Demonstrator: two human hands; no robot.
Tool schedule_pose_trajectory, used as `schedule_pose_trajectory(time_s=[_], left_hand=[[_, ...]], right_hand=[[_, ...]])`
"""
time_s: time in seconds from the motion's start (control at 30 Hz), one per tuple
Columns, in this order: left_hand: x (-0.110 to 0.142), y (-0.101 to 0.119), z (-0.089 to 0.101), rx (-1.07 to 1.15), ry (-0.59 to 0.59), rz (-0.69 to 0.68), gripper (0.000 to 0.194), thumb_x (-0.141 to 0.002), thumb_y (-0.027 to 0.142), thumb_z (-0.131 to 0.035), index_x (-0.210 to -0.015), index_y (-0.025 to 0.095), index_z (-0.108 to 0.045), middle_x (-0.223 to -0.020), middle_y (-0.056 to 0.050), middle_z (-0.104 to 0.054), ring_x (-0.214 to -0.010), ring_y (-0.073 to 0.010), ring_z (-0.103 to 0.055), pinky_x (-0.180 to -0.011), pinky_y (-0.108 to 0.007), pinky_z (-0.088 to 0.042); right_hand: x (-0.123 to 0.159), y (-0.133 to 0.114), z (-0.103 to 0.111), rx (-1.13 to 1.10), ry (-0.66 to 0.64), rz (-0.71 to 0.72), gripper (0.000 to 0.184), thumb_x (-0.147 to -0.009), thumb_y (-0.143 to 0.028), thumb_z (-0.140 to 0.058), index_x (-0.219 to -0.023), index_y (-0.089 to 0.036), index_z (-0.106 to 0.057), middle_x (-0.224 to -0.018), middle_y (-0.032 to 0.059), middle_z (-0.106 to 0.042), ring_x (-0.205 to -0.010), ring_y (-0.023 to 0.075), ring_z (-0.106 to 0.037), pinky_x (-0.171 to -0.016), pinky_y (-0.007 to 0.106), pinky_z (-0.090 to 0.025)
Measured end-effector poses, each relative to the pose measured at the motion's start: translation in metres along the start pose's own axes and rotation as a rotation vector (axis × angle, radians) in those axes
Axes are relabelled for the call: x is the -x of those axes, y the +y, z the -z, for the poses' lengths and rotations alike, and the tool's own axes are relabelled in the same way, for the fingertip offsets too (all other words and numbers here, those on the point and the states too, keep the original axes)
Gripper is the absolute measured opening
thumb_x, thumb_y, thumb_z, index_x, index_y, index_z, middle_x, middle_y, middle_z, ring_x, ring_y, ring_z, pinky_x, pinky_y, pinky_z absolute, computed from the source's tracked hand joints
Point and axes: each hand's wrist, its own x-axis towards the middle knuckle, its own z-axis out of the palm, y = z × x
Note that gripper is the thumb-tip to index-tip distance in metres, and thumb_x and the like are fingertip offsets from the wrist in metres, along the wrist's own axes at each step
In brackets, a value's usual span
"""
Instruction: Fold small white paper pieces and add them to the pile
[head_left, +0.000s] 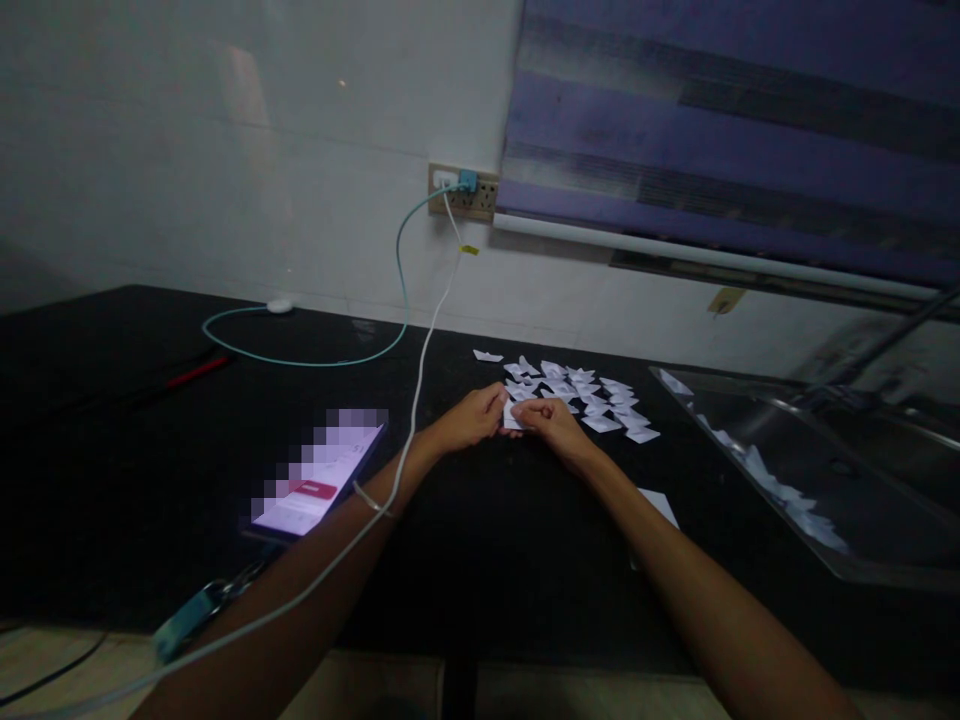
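Both my hands meet over the black countertop (480, 560) and pinch one small white piece of paper (513, 418) between them. My left hand (472, 417) grips its left side with closed fingers, my right hand (551, 425) its right side. Just beyond lies a heap of several small folded white papers (589, 395). A larger white sheet (660, 505) shows from under my right forearm.
A lit phone (319, 485) lies left of my left arm. A white cable (420, 370) runs over that arm up to a wall socket (463, 192), beside a teal cable (315, 358). A steel sink (810, 480) holding paper scraps is at right. Keys (202, 605) lie near the front edge.
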Motion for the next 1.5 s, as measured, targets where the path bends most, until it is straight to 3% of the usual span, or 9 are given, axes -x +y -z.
schedule_pose_trajectory(time_s=[0.23,0.47,0.67,0.77,0.93,1.07,1.2,1.3,1.5], left_hand=[[0.002,0.000,0.001,0.005,-0.010,-0.010,0.031,-0.104,0.038,-0.038,-0.081,0.020,-0.048,-0.065,0.003,-0.053,-0.059,-0.0114,-0.051,-0.059,-0.024,-0.038],[-0.001,-0.007,0.000,0.020,-0.114,-0.041,0.037,-0.102,0.047,-0.041,-0.085,0.018,-0.055,-0.067,0.002,-0.053,-0.059,-0.0118,-0.049,-0.058,-0.024,-0.038],[-0.004,-0.015,-0.001,-0.031,-0.066,-0.108,0.038,-0.101,0.047,-0.040,-0.079,0.018,-0.054,-0.073,0.001,-0.053,-0.068,-0.0134,-0.050,-0.063,-0.025,-0.039],[-0.005,-0.016,0.000,-0.092,-0.013,-0.130,0.037,-0.102,0.042,-0.039,-0.077,0.018,-0.053,-0.070,0.002,-0.052,-0.067,-0.0132,-0.048,-0.063,-0.025,-0.036],[-0.005,-0.014,0.002,-0.126,0.024,-0.130,0.037,-0.101,0.042,-0.041,-0.076,0.018,-0.053,-0.069,0.003,-0.050,-0.066,-0.0132,-0.046,-0.062,-0.026,-0.032],[-0.004,-0.013,0.001,-0.111,0.039,-0.143,0.038,-0.102,0.044,-0.041,-0.077,0.018,-0.055,-0.071,0.002,-0.052,-0.066,-0.0128,-0.047,-0.062,-0.026,-0.033],[-0.003,-0.011,-0.001,-0.036,0.024,-0.053,0.040,-0.103,0.049,-0.040,-0.082,0.019,-0.055,-0.064,0.002,-0.053,-0.058,-0.0125,-0.050,-0.057,-0.025,-0.036],[-0.001,-0.010,-0.001,0.021,-0.017,-0.006,0.041,-0.103,0.053,-0.039,-0.087,0.019,-0.054,-0.059,0.004,-0.050,-0.050,-0.0114,-0.049,-0.051,-0.024,-0.036],[0.000,-0.010,0.000,0.066,-0.062,-0.038,0.044,-0.104,0.057,-0.035,-0.085,0.019,-0.050,-0.057,0.006,-0.047,-0.046,-0.0092,-0.045,-0.047,-0.022,-0.033]], right_hand=[[0.000,-0.002,-0.001,0.049,0.022,0.024,0.034,-0.072,-0.054,-0.081,-0.074,-0.020,-0.078,-0.071,0.0040,-0.075,-0.065,0.0198,-0.067,-0.070,0.034,-0.054],[0.001,0.000,0.005,0.142,-0.047,0.099,0.040,-0.079,-0.060,-0.075,-0.071,-0.021,-0.075,-0.071,0.0028,-0.072,-0.067,0.0200,-0.064,-0.070,0.034,-0.051],[-0.001,0.002,0.002,0.185,-0.048,0.122,0.043,-0.080,-0.062,-0.072,-0.072,-0.020,-0.072,-0.071,0.0016,-0.069,-0.067,0.0187,-0.061,-0.067,0.031,-0.050],[0.000,0.000,-0.005,0.287,0.052,0.185,0.037,-0.087,-0.057,-0.067,-0.083,-0.021,-0.077,-0.078,0.0033,-0.073,-0.070,0.0209,-0.064,-0.069,0.034,-0.052],[0.005,-0.001,-0.014,0.516,0.363,0.401,0.019,-0.085,-0.038,-0.072,-0.084,-0.021,-0.080,-0.086,0.0087,-0.077,-0.082,0.0255,-0.069,-0.081,0.041,-0.054],[0.007,0.002,-0.022,0.414,0.400,0.343,0.018,-0.084,-0.036,-0.074,-0.091,-0.020,-0.080,-0.092,0.0100,-0.079,-0.085,0.0266,-0.073,-0.083,0.042,-0.057],[0.007,0.002,-0.029,0.264,0.408,0.272,0.023,-0.080,-0.034,-0.076,-0.097,-0.019,-0.076,-0.093,0.0096,-0.078,-0.083,0.0245,-0.073,-0.082,0.040,-0.059],[0.006,0.003,-0.030,0.178,0.410,0.261,0.025,-0.074,-0.033,-0.080,-0.092,-0.019,-0.071,-0.088,0.0079,-0.075,-0.079,0.0226,-0.071,-0.079,0.038,-0.059],[0.003,0.002,-0.023,0.082,0.363,0.233,0.027,-0.069,-0.041,-0.085,-0.082,-0.020,-0.074,-0.086,0.0055,-0.075,-0.083,0.0224,-0.069,-0.083,0.038,-0.056]])
